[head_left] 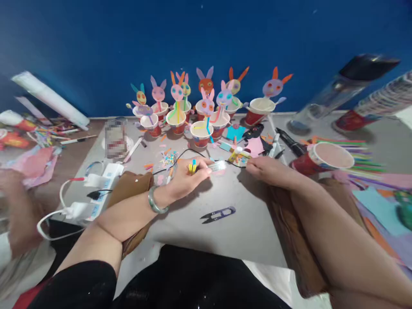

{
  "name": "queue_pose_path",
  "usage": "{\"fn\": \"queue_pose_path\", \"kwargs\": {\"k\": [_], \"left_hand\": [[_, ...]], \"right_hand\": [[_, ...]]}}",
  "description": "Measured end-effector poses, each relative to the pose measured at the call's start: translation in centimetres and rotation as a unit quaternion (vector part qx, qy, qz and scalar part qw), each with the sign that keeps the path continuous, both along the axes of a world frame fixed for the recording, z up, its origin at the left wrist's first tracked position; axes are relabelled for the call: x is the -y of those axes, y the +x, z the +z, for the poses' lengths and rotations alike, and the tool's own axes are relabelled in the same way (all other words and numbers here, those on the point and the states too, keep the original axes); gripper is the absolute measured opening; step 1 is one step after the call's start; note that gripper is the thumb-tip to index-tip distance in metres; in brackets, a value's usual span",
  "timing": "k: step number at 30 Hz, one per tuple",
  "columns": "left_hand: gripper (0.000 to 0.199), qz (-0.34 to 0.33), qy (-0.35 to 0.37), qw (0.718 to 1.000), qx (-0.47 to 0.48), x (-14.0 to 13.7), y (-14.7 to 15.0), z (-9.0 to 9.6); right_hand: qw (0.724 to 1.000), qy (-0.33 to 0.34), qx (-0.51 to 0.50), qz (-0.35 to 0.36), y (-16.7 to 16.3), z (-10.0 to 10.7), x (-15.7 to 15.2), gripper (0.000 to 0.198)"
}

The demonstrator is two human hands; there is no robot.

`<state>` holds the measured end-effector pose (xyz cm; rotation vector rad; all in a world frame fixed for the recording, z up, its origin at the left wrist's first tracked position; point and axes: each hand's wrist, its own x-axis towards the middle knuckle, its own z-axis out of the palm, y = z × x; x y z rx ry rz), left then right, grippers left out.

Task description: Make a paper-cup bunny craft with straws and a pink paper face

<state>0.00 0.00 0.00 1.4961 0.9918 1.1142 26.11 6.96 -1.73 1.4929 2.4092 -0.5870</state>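
Head view: left hand [195, 174] pinches a clear, whitish item [219, 165] at its fingertips, yellow-and-blue pieces [192, 167] lodged among its fingers; right hand [262, 169] curled, cannot tell what it grips; snips [219, 214] on the counter [244, 234], bodyward of both hands; judged best: light, steady pinch; small right-hand motions; black cord [193, 150] beyond the left hand kept clear.

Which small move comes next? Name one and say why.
Probably ease the right hand toward the pale, clear-looking piece at the left hand's fingertips. The left hand holds that piece over the table, with yellow and blue bits in its grasp; the right hand is apart from it, and the snips lie loose.
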Motion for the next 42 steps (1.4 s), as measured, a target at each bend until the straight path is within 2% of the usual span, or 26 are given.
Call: {"fn": "queue_pose_path", "kwargs": {"k": [4, 8, 12, 15, 20, 23, 28, 34, 38, 42], "left_hand": [[0.026, 0.000, 0.006, 1.000, 0.002, -0.1, 0.0, 0.1], [0.027, -0.005, 0.013, 1.000, 0.000, -0.2, 0.1, 0.2], [0.026, -0.008, 0.013, 1.000, 0.005, -0.3, 0.3, 0.2], [0.026, -0.006, 0.013, 1.000, 0.007, -0.3, 0.4, 0.1], [0.027, -0.010, 0.012, 1.000, 0.006, -0.3, 0.4, 0.0], [0.029, -0.012, 0.012, 1.000, 0.004, -0.3, 0.4, 0.1], [0.029, -0.012, 0.015, 1.000, 0.008, -0.4, 0.4, 0.0], [0.028, -0.010, 0.020, 1.000, 0.011, -0.5, 0.4, -0.2], [0.028, -0.007, 0.022, 1.000, 0.012, -0.5, 0.3, -0.2], [0.029, -0.007, 0.017, 1.000, 0.011, -0.4, 0.4, 0.0]], "right_hand": [[1.000, 0.030, 0.000, -0.009, 0.2, -1.1, -0.2, 0.033], [0.992, 0.067, -0.099, -0.035, 0.8, -1.5, -0.3, 0.007], [0.978, 0.075, -0.190, -0.034, 1.2, -0.9, -0.4, 0.014], [0.974, 0.055, -0.215, -0.037, 1.4, -0.3, -0.5, 0.019], [0.975, 0.036, -0.212, -0.050, 1.5, 0.3, -0.2, 0.028], [0.974, 0.063, -0.202, -0.076, 1.4, 0.3, -0.1, 0.028], [0.974, 0.137, -0.109, -0.143, 0.8, -0.1, -0.3, 0.026], [0.975, 0.143, -0.109, -0.132, 1.0, -1.3, -0.7, 0.027], [0.955, 0.166, -0.174, -0.173, 1.1, -1.3, -0.3, 0.031], [0.915, 0.202, -0.260, -0.234, 0.9, -1.0, 0.0, 0.037]]}}
